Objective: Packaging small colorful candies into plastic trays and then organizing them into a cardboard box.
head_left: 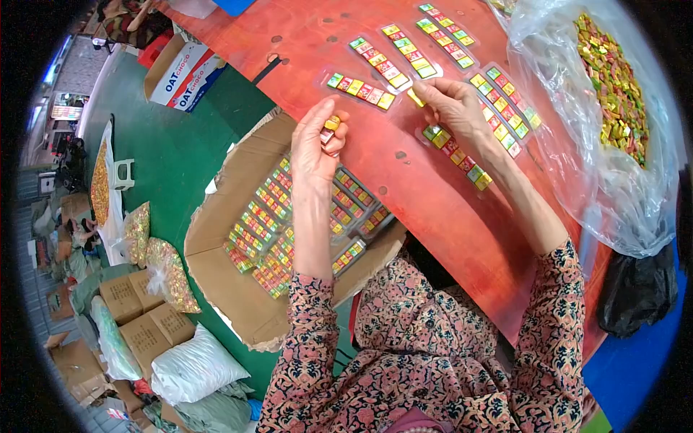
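Note:
My left hand (317,141) is curled around a few small foil-wrapped candies (331,124), gold and reddish, above the table's near edge. Over the table, my right hand (455,105) pinches a yellow wrapped candy (416,98) between thumb and fingertips. Several narrow clear plastic trays lie around it, filled with rows of red, yellow and green candies. Closest to the fingertips are one slanted tray (361,92) and another tray (380,63). A further filled tray (458,157) lies under my right wrist, partly covered by it.
A large clear bag (613,94) of loose candies rests on the red table (433,216) at right. Below the table's left edge, an open cardboard box (216,238) holds many filled trays. Sacks (195,364) and closed cartons (155,328) crowd the green floor at lower left.

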The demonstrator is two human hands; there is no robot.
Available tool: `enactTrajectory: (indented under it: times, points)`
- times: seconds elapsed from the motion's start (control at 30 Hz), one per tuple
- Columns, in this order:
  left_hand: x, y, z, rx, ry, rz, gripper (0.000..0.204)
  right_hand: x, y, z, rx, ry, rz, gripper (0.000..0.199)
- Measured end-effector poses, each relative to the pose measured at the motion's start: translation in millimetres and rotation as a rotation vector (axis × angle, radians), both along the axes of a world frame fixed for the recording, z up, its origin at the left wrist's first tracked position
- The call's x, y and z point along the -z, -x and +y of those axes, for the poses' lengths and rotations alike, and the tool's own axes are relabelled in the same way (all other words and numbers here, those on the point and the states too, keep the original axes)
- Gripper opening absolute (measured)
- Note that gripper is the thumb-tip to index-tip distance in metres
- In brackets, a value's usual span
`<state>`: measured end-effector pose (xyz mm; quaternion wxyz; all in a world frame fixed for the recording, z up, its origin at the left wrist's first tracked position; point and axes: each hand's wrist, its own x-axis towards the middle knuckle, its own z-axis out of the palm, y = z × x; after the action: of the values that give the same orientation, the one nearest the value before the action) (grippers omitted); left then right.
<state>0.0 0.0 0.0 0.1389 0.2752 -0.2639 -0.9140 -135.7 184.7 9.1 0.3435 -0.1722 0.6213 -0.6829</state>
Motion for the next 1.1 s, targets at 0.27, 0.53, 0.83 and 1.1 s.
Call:
enactTrajectory:
  times: [0.27, 0.53, 0.83, 1.1]
  points:
    - [-9.4, 18.1, 6.2, -0.08, 0.892, -0.269, 0.018, -4.3, -1.5, -7.3, -0.191, -0.266, 0.666, 0.025]
    - [3.2, 24.4, -5.7, -0.028, 0.967, -0.316, 0.018, -18.9, 2.8, -36.2, -0.31, -0.384, 0.906, 0.017]
    - [-0.4, 22.1, -6.0, -0.08, 0.805, -0.278, 0.019, -24.4, 23.5, -70.9, -0.186, -0.197, 0.609, 0.018]
    - [2.1, 22.1, -5.5, -0.092, 0.822, -0.292, 0.018, -19.1, 39.7, -103.2, -0.145, -0.224, 1.009, 0.02]
